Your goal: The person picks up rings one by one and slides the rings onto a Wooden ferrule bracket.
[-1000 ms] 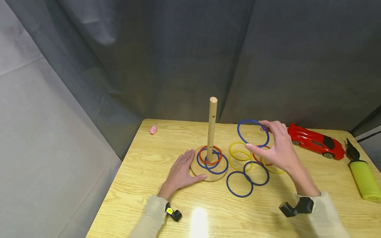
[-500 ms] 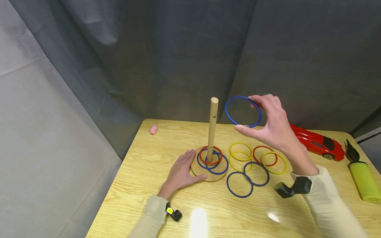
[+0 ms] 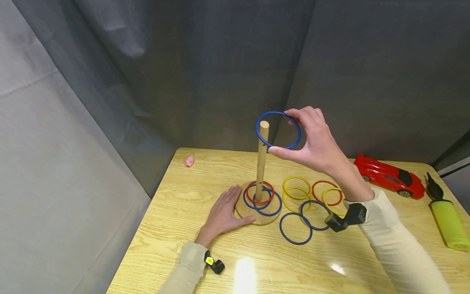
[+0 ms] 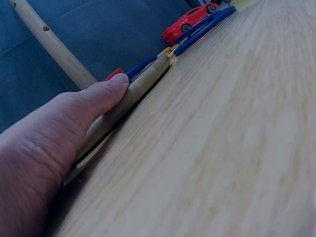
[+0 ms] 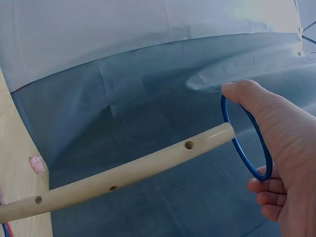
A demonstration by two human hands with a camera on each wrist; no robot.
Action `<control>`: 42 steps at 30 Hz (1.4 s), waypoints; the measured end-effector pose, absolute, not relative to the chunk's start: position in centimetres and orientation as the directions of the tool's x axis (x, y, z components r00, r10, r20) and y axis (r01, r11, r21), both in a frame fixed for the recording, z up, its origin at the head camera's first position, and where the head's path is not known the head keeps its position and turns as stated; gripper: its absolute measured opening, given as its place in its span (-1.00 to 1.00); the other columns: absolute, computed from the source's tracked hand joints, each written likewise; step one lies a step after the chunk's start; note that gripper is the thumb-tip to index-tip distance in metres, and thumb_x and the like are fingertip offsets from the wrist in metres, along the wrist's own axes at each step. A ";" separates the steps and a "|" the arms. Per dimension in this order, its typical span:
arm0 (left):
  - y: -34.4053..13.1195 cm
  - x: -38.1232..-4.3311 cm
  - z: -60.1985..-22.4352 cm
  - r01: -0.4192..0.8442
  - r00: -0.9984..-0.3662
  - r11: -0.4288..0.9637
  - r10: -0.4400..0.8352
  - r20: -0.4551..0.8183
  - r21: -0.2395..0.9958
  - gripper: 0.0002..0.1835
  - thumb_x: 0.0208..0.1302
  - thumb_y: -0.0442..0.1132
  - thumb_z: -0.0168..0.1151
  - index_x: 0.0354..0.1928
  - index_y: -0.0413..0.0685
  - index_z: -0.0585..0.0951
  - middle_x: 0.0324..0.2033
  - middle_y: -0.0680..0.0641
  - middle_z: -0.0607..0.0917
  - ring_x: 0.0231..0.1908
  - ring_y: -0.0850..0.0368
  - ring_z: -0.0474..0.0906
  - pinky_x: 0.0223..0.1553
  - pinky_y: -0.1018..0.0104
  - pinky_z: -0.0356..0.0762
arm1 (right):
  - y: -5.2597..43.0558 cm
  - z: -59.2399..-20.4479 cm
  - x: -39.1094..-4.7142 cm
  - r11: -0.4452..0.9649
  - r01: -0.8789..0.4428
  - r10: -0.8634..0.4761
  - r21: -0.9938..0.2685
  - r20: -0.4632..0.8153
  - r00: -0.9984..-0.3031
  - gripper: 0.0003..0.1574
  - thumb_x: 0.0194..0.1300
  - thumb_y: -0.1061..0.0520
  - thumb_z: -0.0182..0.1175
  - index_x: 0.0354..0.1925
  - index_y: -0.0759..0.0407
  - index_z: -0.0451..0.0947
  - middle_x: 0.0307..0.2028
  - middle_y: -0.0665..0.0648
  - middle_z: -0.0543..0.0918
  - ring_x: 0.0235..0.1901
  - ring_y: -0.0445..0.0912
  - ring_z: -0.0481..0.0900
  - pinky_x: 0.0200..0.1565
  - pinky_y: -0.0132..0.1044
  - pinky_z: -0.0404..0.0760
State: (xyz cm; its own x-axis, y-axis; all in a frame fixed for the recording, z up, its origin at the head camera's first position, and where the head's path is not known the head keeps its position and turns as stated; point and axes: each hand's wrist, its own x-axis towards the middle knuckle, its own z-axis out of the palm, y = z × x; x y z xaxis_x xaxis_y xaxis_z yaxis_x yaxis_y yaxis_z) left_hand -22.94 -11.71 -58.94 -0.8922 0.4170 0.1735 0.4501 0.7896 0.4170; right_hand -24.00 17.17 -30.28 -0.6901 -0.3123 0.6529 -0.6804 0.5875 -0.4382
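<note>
A light wooden peg (image 3: 261, 163) stands upright on a round wooden base (image 3: 258, 220). One red ring (image 3: 264, 182) and two blue rings (image 3: 281, 203) lie around the peg's foot. My left hand (image 3: 224, 212) rests along the base's left edge with fingers extended; in the left wrist view its thumb (image 4: 111, 89) lies on the rim. Between thumb and fingers, my right hand (image 3: 317, 143) holds another blue ring (image 5: 269, 165), tilted, at the peg's top. The peg's tip shows within the ring's outline in the head view; whether it passes through I cannot tell.
Right of the base lie two more blue rings (image 3: 311, 233), several yellow rings (image 3: 295, 177) and a red ring (image 3: 323, 181), partly overlapping. A red toy car (image 3: 391, 176) and a yellow-green hand pump (image 3: 449, 224) lie farther right. A pink toy pig (image 3: 189, 161) sits back left.
My right hand has lifted the blue ring from above the loose rings and carried it up and left to the peg's top. My left hand has stayed at the base.
</note>
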 end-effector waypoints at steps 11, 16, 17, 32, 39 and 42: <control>-11.6 -22.8 -58.9 0.437 -0.898 0.792 0.414 0.153 0.426 0.35 0.07 0.74 0.06 0.68 -0.03 0.04 0.65 0.00 0.09 0.65 0.08 -0.10 0.65 0.12 -0.12 | 16.1 -34.4 -23.8 0.610 -0.641 -0.358 -0.467 0.559 -0.748 0.09 -0.09 -0.16 0.68 0.30 0.27 0.48 -0.06 0.15 0.53 0.00 0.06 0.31 -0.07 -0.07 0.39; -11.5 -22.7 -58.7 0.438 -0.897 0.787 0.414 0.154 0.434 0.36 0.08 0.73 0.09 0.68 -0.04 0.02 0.65 -0.02 0.09 0.65 0.06 -0.10 0.65 0.11 -0.13 | 15.8 -36.8 -23.5 0.612 -0.618 -0.364 -0.494 0.518 -0.774 0.12 -0.09 -0.18 0.69 0.31 0.27 0.47 -0.03 0.15 0.55 0.03 0.05 0.33 -0.04 -0.04 0.43; -11.5 -22.7 -58.7 0.440 -0.896 0.787 0.415 0.156 0.433 0.35 0.08 0.73 0.09 0.68 -0.05 0.02 0.65 -0.02 0.09 0.65 0.05 -0.09 0.65 0.11 -0.13 | 15.7 -37.3 -23.4 0.611 -0.616 -0.364 -0.498 0.513 -0.777 0.12 -0.09 -0.19 0.69 0.31 0.26 0.47 -0.03 0.14 0.55 0.03 0.05 0.34 -0.04 -0.03 0.44; -11.4 -22.7 -58.5 0.449 -0.893 0.800 0.413 0.179 0.397 0.34 0.09 0.71 0.11 0.67 -0.08 0.06 0.64 -0.04 0.13 0.63 0.01 -0.01 0.64 0.06 -0.03 | 14.9 -46.1 -23.4 0.660 -0.521 -0.370 -0.541 0.369 -0.853 0.15 -0.08 -0.44 0.60 0.27 0.17 0.51 -0.02 0.10 0.56 0.06 0.04 0.39 0.01 0.00 0.49; -11.4 -22.7 -58.6 0.447 -0.894 0.800 0.410 0.179 0.400 0.36 0.07 0.74 0.08 0.67 -0.07 0.07 0.64 -0.02 0.14 0.64 0.06 -0.04 0.64 0.10 -0.05 | 14.5 -50.2 -23.7 0.678 -0.490 -0.362 -0.548 0.331 -0.871 0.11 -0.11 -0.45 0.60 0.20 0.21 0.57 -0.03 0.21 0.62 -0.01 0.06 0.44 -0.01 -0.01 0.47; -11.5 -22.8 -58.7 0.447 -0.894 0.802 0.412 0.173 0.398 0.36 0.07 0.75 0.04 0.68 -0.06 0.05 0.65 0.00 0.12 0.64 0.09 -0.06 0.65 0.12 -0.07 | 14.3 -51.6 -23.8 0.696 -0.478 -0.362 -0.537 0.313 -0.878 0.14 -0.12 -0.46 0.59 0.20 0.25 0.58 -0.03 0.24 0.60 -0.01 0.09 0.43 0.01 0.02 0.45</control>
State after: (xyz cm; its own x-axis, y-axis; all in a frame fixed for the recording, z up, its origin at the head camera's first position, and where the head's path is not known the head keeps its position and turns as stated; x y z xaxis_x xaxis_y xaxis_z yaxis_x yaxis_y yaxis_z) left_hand -22.83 -11.46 -58.74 -0.8944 0.4123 0.1734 0.4465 0.8015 0.3977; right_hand -23.79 14.33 -51.63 -0.8783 -0.3619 0.3126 -0.4776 0.6957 -0.5366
